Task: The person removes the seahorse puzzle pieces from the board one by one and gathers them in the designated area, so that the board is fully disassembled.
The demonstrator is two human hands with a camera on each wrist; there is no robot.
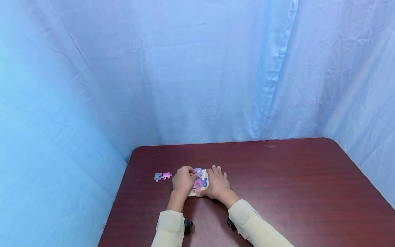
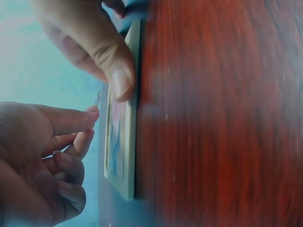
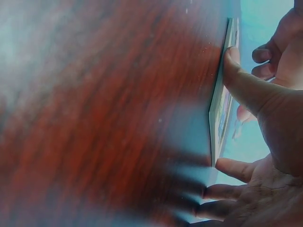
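My left hand [image 1: 183, 180] pinches a purple jigsaw piece [image 1: 198, 171] between thumb and forefinger over the far part of a puzzle tray [image 1: 192, 194]. In the left wrist view the piece [image 2: 97, 97] shows edge-on at the fingertips, above the tray. The tray has a pale frame with pink and blue pieces [image 1: 202, 183] inside; my left hand hides part of it. My right hand [image 1: 217, 184] rests against the tray's right side, fingers fairly straight and spread. In the right wrist view its thumb [image 3: 244, 85] presses on the rim, and the forefinger touches a corner.
Two loose jigsaw pieces, one blue-green [image 1: 158, 176] and one pink [image 1: 167, 175], lie left of the tray on the dark red table [image 1: 277, 185]. Light blue curtains [image 1: 197, 75] hang behind the table and at both sides.
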